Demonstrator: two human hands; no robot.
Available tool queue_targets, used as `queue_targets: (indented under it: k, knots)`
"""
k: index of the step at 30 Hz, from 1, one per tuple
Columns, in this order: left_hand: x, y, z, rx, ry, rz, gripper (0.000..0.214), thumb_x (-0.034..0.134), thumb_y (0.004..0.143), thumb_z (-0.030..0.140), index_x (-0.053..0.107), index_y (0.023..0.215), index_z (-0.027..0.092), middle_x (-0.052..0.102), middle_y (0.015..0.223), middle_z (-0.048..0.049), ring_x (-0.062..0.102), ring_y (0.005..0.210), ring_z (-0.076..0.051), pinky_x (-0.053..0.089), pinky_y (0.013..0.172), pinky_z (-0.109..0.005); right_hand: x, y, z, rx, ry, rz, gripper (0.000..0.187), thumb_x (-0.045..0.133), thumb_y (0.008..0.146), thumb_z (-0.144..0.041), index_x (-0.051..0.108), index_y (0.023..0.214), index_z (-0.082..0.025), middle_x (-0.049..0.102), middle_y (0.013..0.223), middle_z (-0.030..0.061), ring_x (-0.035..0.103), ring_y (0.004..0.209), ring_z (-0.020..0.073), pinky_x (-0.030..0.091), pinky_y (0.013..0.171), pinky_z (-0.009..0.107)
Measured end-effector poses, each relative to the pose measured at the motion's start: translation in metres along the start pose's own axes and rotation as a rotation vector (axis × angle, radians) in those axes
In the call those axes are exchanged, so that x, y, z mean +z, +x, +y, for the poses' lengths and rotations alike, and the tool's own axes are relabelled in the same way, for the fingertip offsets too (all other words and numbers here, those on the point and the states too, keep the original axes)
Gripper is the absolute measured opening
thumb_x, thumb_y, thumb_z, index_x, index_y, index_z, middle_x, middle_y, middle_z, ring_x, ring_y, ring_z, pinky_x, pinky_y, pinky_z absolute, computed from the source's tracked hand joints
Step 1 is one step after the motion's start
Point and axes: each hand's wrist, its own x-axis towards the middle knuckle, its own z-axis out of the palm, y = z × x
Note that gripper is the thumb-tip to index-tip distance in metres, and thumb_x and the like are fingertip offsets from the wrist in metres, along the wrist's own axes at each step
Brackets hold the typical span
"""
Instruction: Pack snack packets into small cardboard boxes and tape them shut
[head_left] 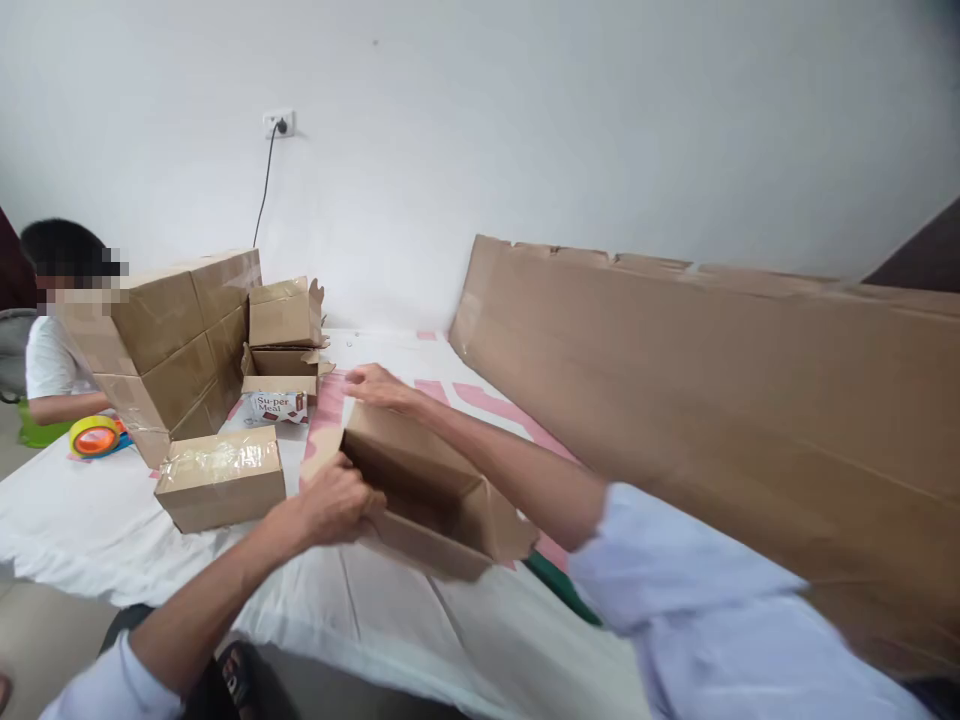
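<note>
An open cardboard box (pixel 427 490) lies tilted on its side on the white-covered table (pixel 420 620), its opening facing me. My left hand (pixel 337 505) is closed on the box's near left edge. My right hand (pixel 379 388) reaches across the top of the box, fingers stretched toward a small open box holding a "Super Meal" pack (pixel 279 405). Nothing shows in my right hand.
A taped box (pixel 221 478) sits left of my hands. Behind it rises a stack of sealed boxes (pixel 176 340) with open boxes (pixel 285 315) beside. A large cardboard sheet (pixel 712 400) leans along the right. A person sits at far left by tape rolls (pixel 95 437).
</note>
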Motion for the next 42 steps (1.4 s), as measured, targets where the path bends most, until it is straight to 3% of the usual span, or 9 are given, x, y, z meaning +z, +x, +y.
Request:
queue_targets:
  k: [5,9,15,17,22,26,30,37,42]
  knots:
    - [-0.071,0.027,-0.058,-0.079,-0.03,0.061,0.021,0.072,0.066,0.005,0.065,0.063,0.025,0.069,0.062,-0.0039,0.069,0.074,-0.026,0.042,0.091,-0.038,-0.107,-0.058,-0.026,-0.181,-0.088,0.354,0.03,0.076,0.086,-0.035,0.081,0.111,-0.019,0.08,0.108,0.0099,0.07,0.09,0.0237,0.058,0.083,0.038]
    - [-0.12,0.01,-0.117,-0.331,-0.021,0.082,0.021,0.074,0.062,0.012,0.058,0.056,0.024,0.06,0.055,-0.0021,0.062,0.068,-0.023,0.042,0.076,-0.032,-0.131,-0.138,0.001,-0.122,-0.104,0.576,0.031,0.072,0.086,-0.044,0.078,0.105,-0.02,0.079,0.094,0.0086,0.07,0.08,0.022,0.058,0.076,0.037]
    - [-0.135,-0.03,-0.153,-0.466,-0.018,-0.003,0.014,0.068,0.061,0.02,0.055,0.056,0.022,0.051,0.051,0.0037,0.045,0.055,-0.015,0.032,0.058,-0.027,-0.036,-0.216,0.058,0.151,0.024,0.111,0.037,0.069,0.084,-0.056,0.078,0.092,-0.021,0.081,0.094,0.0087,0.075,0.086,0.0271,0.062,0.084,0.044]
    - [-0.132,-0.033,-0.155,-0.493,-0.01,-0.029,0.011,0.066,0.061,0.02,0.056,0.059,0.021,0.053,0.053,0.003,0.046,0.057,-0.016,0.032,0.059,-0.028,0.008,-0.21,0.055,0.141,0.066,-0.131,0.044,0.075,0.083,-0.056,0.08,0.109,-0.021,0.081,0.12,0.0112,0.075,0.112,0.0316,0.06,0.1,0.047]
    - [-0.129,-0.028,-0.157,-0.522,0.033,-0.079,0.006,0.064,0.063,0.022,0.059,0.062,0.02,0.055,0.057,0.0015,0.048,0.06,-0.017,0.032,0.06,-0.028,0.103,-0.147,0.027,0.108,-0.05,-0.471,0.121,0.101,0.056,-0.042,0.047,0.163,-0.022,0.047,0.17,0.0193,0.048,0.154,0.0427,0.044,0.123,0.057]
    - [-0.13,-0.027,-0.159,-0.538,0.072,-0.085,0.004,0.062,0.063,0.022,0.06,0.065,0.019,0.055,0.058,0.0013,0.047,0.06,-0.016,0.031,0.059,-0.028,0.158,-0.121,0.022,0.066,-0.016,-0.461,0.13,0.1,0.054,-0.035,0.036,0.167,-0.023,0.046,0.168,0.0199,0.049,0.152,0.0408,0.044,0.123,0.054]
    - [-0.125,-0.023,-0.152,-0.517,0.077,-0.084,0.008,0.063,0.065,0.024,0.057,0.063,0.019,0.051,0.056,0.0021,0.045,0.059,-0.015,0.03,0.059,-0.028,0.194,-0.147,0.033,0.005,-0.049,-0.272,0.117,0.094,0.061,-0.033,0.039,0.164,-0.024,0.054,0.157,0.0173,0.053,0.146,0.0395,0.044,0.121,0.056]
    - [-0.107,-0.022,-0.119,-0.426,0.043,-0.19,0.009,0.063,0.073,0.023,0.068,0.078,0.018,0.068,0.072,-0.0008,0.061,0.072,-0.017,0.04,0.066,-0.025,0.199,-0.164,0.032,0.058,0.014,-0.34,0.147,0.101,0.054,-0.038,0.016,0.173,-0.024,0.031,0.175,0.0231,0.033,0.161,0.0438,0.032,0.129,0.059]
    - [-0.11,-0.045,-0.137,-0.51,0.165,-0.239,0.009,0.065,0.077,0.024,0.072,0.081,0.02,0.072,0.076,-0.0022,0.067,0.077,-0.021,0.044,0.068,-0.026,0.209,-0.193,0.025,0.046,0.0,-0.3,0.149,0.101,0.058,-0.039,0.012,0.176,-0.023,0.034,0.173,0.0229,0.033,0.16,0.0448,0.029,0.131,0.06]
